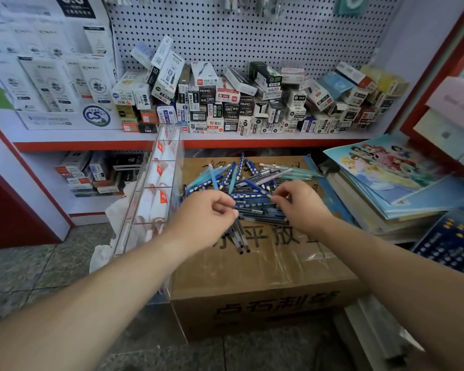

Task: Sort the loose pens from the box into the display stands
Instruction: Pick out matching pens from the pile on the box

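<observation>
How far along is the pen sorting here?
Barely begun. Nothing looks sorted: the clear display stand shows only white wrapping, no pens. In hand: the left hand grips a bundle of dark pens; the right hand pinches a blue dotted pen. Left: the whole pile on the cardboard box.

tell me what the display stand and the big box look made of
Display stand: clear glossy plastic, likely acrylic; you see white packets through its walls. Box: matt brown cardboard, printed black, with shiny clear tape across the top.
</observation>
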Motion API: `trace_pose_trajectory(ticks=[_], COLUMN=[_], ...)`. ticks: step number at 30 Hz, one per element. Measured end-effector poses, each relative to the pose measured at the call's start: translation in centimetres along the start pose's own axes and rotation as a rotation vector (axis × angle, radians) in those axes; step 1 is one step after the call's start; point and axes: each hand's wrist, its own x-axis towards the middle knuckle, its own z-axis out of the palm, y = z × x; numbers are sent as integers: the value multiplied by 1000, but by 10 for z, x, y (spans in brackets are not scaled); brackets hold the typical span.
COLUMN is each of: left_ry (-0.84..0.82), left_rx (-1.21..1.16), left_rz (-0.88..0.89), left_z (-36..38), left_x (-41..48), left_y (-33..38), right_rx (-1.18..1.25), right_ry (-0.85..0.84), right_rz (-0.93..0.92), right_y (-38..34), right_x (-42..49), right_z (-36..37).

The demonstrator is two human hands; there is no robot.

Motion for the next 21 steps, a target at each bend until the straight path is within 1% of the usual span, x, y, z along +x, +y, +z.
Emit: trace_pose_trajectory(ticks=[2, 6, 8, 10, 11, 12, 14, 15, 16, 19, 21], left_ry=[-45, -180, -220, -228, -220, -207, -178, -165, -159, -130, -124], left_rx=[-54, -254, -311, -310, -306, -300, -289, -276, -255, -220, -231], left_rz=[-36, -128, -143, -144, -144, -145, -142, -132, -121, -112, -126], left_z=[5, 16, 19, 19, 18, 18, 17, 17, 17, 16, 16], left_x=[2, 3, 4, 3, 4, 4, 4, 5, 4, 5, 6], left_y=[1, 3, 3, 4, 4, 4, 4, 2, 0, -1, -1], right_rx=[238, 584, 717, 770, 738, 627, 246, 88, 4, -31, -34], right_ry=[-71, -268, -330, -321, -280, -211, -65, -22, 1, 28, 34], right_rz=[33, 29, 51, 78, 94, 106, 101, 111, 144, 261, 283], right_y=[-23, -57, -60, -57, -52, -44, -21, -9, 2, 23, 28], right_x=[-10, -34, -38, -37, -34, -29, -18, -13, -8, 0, 3], right_z=[-6, -8, -7, -9, -10, -11, -11, -10, -8, 1, 6])
